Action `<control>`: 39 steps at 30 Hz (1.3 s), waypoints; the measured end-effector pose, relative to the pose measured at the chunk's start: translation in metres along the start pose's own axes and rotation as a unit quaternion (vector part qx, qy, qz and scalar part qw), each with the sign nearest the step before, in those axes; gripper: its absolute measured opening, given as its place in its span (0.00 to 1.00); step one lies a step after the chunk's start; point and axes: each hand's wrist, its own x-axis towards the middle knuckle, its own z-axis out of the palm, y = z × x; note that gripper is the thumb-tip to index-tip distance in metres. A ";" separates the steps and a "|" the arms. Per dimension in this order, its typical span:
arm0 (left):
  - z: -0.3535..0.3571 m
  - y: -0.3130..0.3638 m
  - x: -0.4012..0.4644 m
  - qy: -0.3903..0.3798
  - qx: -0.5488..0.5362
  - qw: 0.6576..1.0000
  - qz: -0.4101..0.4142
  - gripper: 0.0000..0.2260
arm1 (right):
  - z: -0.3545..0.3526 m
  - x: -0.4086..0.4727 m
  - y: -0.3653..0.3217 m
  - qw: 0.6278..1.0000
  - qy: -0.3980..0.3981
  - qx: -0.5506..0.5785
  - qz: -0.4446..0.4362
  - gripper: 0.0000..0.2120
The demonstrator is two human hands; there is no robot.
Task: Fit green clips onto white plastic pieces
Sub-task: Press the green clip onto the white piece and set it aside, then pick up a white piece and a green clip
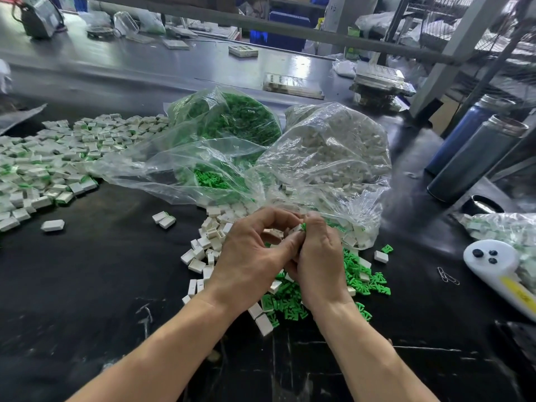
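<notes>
A wide black worktable [87,285] fills the scene, scuffed with pale scratches at its near edge, and beyond it a grey metal frame and cluttered shelving close off the far side of a workshop.

On the far left spreads a broad heap of finished white pieces [52,158], many showing a green edge. At the centre two clear plastic bags lie open towards the near side: the bag of green clips [229,123] on the left and the bag of white pieces [333,152] on the right, touching each other. Loose white plastic pieces [203,248] spill from the bags to the near centre, and loose green clips [365,277] are strewn just to their right, partly under the hands.

The left hand [249,256] and right hand [319,256] meet above this spill, fingertips together. The left fingers are curled round a white piece [296,228]; the right pinches a green clip [303,226] against it. The fingers hide how far the clip sits in.

On the right stand two dark metal flasks [475,158], tilted in the wide view. Near right lies a white handheld tool [493,259] with dark buttons, resting on another small bag, and beside it a few paper clips [448,275].
</notes>
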 end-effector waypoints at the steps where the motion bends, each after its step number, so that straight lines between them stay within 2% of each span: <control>1: 0.000 0.000 0.000 0.002 -0.003 1.000 0.000 0.04 | 0.001 0.000 0.001 1.000 0.005 -0.002 -0.002 0.31; 6: 0.000 -0.001 -0.001 0.008 -0.006 1.000 0.005 0.03 | 0.003 0.003 0.006 0.999 0.024 -0.015 -0.026 0.24; 14: -0.001 0.001 -0.002 0.010 -0.011 1.000 0.012 0.03 | 0.004 0.000 0.005 0.998 0.042 -0.026 -0.032 0.23; 17: 0.000 0.000 -0.002 0.013 -0.019 1.000 0.005 0.03 | 0.002 0.001 0.003 1.000 0.016 -0.015 -0.022 0.23; 22: -0.005 -0.002 0.003 0.042 -0.008 0.999 -0.002 0.04 | -0.009 0.002 0.002 0.988 0.022 -0.128 -0.084 0.29; 24: -0.010 -0.003 0.005 0.060 0.013 0.998 -0.002 0.04 | -0.015 0.002 -0.001 0.986 0.013 -0.127 -0.108 0.24; 27: -0.015 -0.002 0.006 0.073 0.026 0.997 0.003 0.04 | -0.018 0.003 -0.005 0.981 -0.034 -0.135 -0.137 0.10; 29: -0.018 -0.003 0.007 0.077 0.036 0.996 -0.001 0.04 | -0.017 0.003 -0.005 0.974 -0.029 -0.166 -0.148 0.04; 33: -0.019 -0.006 0.007 0.055 0.054 0.997 -0.005 0.05 | -0.018 0.005 -0.001 0.969 -0.011 -0.201 -0.141 0.04; 35: -0.024 -0.005 0.008 0.047 0.087 0.995 -0.004 0.07 | -0.020 0.005 0.000 0.969 -0.002 -0.211 -0.131 0.05; 39: -0.053 -0.003 0.014 0.070 0.228 0.971 -0.011 0.08 | -0.028 0.009 0.001 0.959 0.040 -0.259 -0.109 0.06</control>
